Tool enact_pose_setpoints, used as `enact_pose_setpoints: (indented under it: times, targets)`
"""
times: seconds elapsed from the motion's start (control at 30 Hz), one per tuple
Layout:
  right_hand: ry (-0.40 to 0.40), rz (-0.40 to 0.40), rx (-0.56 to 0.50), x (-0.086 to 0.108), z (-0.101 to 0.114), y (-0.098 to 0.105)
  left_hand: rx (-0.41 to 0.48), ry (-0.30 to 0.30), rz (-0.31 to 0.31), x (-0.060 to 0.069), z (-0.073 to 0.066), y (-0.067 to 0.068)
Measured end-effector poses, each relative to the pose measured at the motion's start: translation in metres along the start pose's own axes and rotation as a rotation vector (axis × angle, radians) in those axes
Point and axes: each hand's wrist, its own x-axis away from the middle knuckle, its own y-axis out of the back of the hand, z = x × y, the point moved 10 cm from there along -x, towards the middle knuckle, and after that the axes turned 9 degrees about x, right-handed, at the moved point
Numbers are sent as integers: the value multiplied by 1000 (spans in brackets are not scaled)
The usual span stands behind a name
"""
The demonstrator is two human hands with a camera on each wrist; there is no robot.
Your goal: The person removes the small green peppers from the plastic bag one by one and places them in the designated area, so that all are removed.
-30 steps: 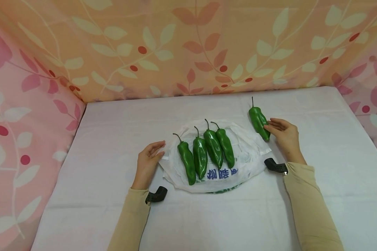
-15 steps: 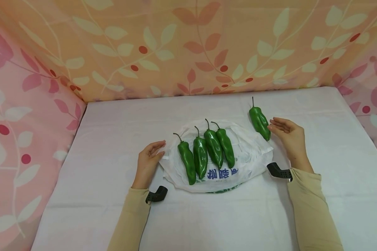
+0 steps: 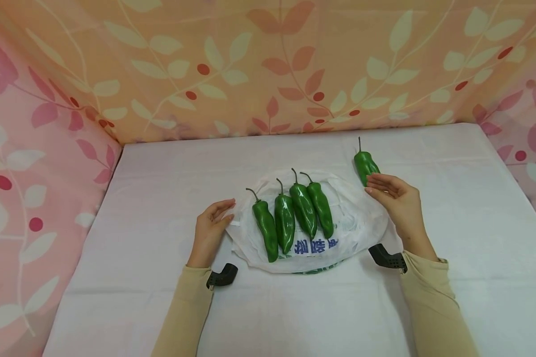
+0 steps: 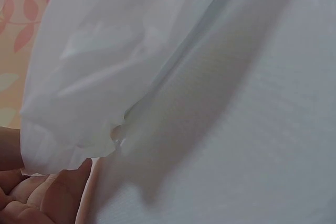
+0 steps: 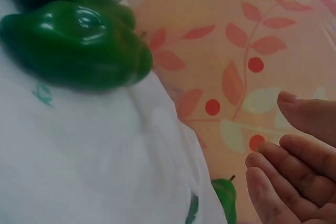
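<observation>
Four glossy, long green peppers (image 3: 285,223) lie on one white plastic bag (image 3: 355,213); the left hand (image 3: 209,230) pinches its edge. The right hand (image 3: 399,208), loose and empty, is near a fifth, rightmost green pepper (image 3: 365,165).

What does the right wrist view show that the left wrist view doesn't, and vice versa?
Right wrist only: the right hand, holding nothing, several peppers on the bag, and a lone pepper past its edge, partly hidden.
Left wrist only: the left hand pinching the bag's edge, and a broad stretch of white table.
Both: bag, patterned curtain.
</observation>
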Motion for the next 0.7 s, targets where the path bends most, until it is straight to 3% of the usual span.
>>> enact_pose_setpoints:
  times: [0.5, 0.7]
  targets:
    - [-44, 205, 96, 26, -20, -66, -13, 34, -14, 0, 1, 1]
    - [-37, 230, 159, 33, -30, -76, -39, 49, -21, 0, 3, 1]
